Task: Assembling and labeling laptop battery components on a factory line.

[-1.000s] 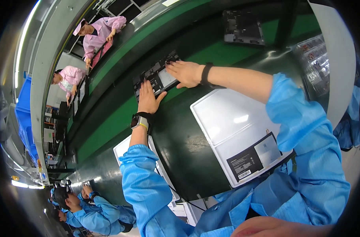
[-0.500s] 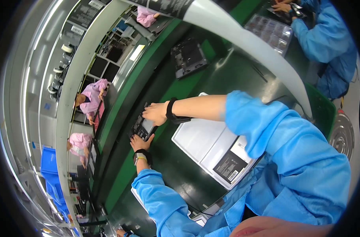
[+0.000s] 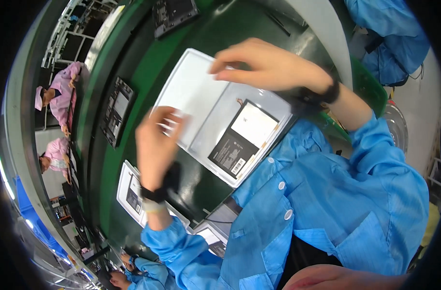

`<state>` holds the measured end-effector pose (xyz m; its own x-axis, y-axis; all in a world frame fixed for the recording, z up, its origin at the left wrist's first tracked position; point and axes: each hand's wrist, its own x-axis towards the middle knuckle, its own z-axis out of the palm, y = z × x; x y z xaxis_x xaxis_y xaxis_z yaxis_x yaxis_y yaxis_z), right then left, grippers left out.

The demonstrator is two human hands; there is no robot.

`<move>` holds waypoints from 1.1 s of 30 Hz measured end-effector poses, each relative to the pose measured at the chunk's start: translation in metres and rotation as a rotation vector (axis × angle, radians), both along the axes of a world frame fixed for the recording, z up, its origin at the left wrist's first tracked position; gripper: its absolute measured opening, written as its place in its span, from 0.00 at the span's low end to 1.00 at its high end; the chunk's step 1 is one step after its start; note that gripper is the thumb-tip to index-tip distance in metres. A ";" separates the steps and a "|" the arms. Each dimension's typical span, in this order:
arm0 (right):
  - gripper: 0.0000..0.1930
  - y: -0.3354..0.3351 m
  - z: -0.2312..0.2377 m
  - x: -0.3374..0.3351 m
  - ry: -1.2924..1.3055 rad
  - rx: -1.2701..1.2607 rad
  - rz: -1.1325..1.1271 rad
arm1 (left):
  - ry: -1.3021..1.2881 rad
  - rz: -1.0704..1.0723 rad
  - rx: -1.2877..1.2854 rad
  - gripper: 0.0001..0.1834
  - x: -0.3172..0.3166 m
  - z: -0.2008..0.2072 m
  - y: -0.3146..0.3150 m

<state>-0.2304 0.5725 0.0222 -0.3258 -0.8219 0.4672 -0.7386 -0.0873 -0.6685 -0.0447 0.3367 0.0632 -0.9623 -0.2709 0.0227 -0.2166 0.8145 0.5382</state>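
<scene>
A white plastic tray (image 3: 186,89) lies before me, with a flat black-and-white battery pack (image 3: 244,137) in its near compartment. My right hand (image 3: 256,63) hovers over the tray's far right edge, thumb and fingers apart around nothing. Above the tray's left edge is my left hand (image 3: 157,140), blurred, its fingers loosely bent and spread with nothing visible in them. Beyond it, on the green line, rests an open electronic device chassis (image 3: 118,112), black with a grey panel; neither hand touches it.
A second dark chassis (image 3: 174,17) lies farther up the line. Another white tray (image 3: 131,193) holding a dark pack stands left of my left forearm. Tweezers-like dark sticks (image 3: 278,24) lie at the back. A co-worker's blue sleeve (image 3: 150,270) shows at lower left.
Both hands have left the chassis and come back over the white tray. My view has turned, so the chassis now appears farther left. The chassis lies uncovered.
</scene>
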 end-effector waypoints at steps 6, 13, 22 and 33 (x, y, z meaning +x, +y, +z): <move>0.13 0.057 -0.037 0.050 -0.377 0.187 -0.172 | -0.018 -0.123 -0.211 0.36 0.042 -0.060 0.087; 0.14 0.060 -0.053 0.055 -0.698 0.056 -0.190 | -0.097 0.087 0.299 0.19 0.028 -0.058 0.073; 0.10 0.029 -0.025 0.032 -1.015 -0.247 -0.140 | 0.082 0.025 0.684 0.14 -0.021 -0.031 0.047; 0.11 -0.019 -0.020 0.015 -1.148 -0.330 -0.090 | 0.127 -0.063 1.313 0.18 -0.027 -0.046 0.020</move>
